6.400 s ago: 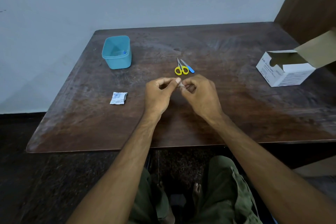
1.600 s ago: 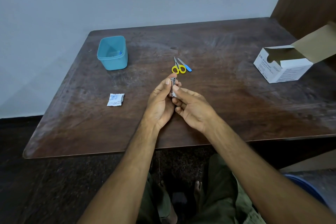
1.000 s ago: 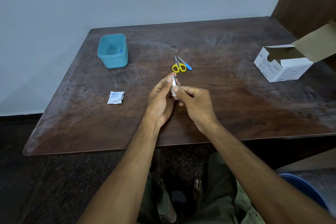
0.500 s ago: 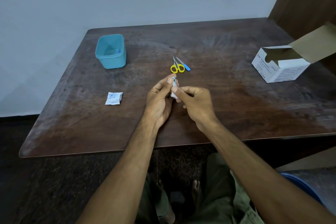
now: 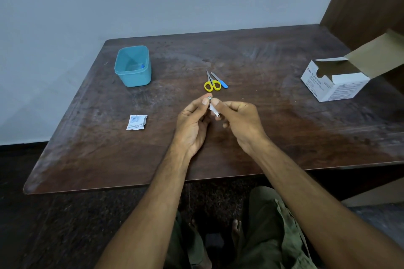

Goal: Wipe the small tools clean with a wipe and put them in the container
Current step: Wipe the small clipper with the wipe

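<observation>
Over the middle of the table my left hand [image 5: 192, 124] pinches the top of a small metal nail clipper [image 5: 213, 109]. My right hand [image 5: 240, 120] holds a white wipe pressed around the clipper's lower part; the wipe is mostly hidden by fingers. Just beyond my hands lie yellow-handled scissors [image 5: 211, 82] and a blue-handled nail file [image 5: 220, 81], side by side. The teal container [image 5: 133, 66] stands at the far left with a small blue-tipped item inside.
A torn white wipe packet [image 5: 137, 122] lies left of my hands. An opened white box of swabs [image 5: 334, 79] sits at the right edge, flap raised. The dark wooden table [image 5: 284, 137] ends just before my knees.
Both hands stay together over the same spot. My right fingers have shifted slightly along the clipper with the wipe; more of the clipper's metal shows now.
</observation>
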`<action>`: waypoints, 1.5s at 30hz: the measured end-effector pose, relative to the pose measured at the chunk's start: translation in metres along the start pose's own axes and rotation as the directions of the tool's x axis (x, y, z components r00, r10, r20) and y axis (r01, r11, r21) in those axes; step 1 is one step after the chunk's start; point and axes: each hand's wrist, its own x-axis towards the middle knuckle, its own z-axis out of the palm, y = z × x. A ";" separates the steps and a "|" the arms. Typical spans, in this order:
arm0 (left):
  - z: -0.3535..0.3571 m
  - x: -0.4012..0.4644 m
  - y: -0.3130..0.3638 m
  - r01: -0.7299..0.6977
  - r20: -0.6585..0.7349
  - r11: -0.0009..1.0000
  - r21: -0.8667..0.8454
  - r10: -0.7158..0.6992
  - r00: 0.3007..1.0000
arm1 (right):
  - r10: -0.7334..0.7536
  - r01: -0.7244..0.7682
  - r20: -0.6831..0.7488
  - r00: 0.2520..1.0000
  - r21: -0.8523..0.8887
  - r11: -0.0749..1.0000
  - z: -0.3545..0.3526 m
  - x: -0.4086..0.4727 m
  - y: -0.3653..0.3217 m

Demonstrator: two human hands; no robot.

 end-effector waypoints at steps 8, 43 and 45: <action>0.000 0.000 0.001 0.021 -0.018 1.000 -0.006 -0.022 1.000 | 0.034 -0.031 0.091 0.995 -0.044 0.999 -0.001 -0.007 0.008; 0.003 -0.005 0.006 0.082 0.008 0.997 -0.015 -0.082 0.997 | -0.400 0.372 -0.024 0.916 -0.317 0.872 -0.025 0.011 -0.013; 0.003 -0.006 0.005 0.081 0.008 0.996 -0.029 -0.080 0.997 | -0.477 0.437 -0.012 0.879 -0.383 0.814 -0.020 0.011 -0.018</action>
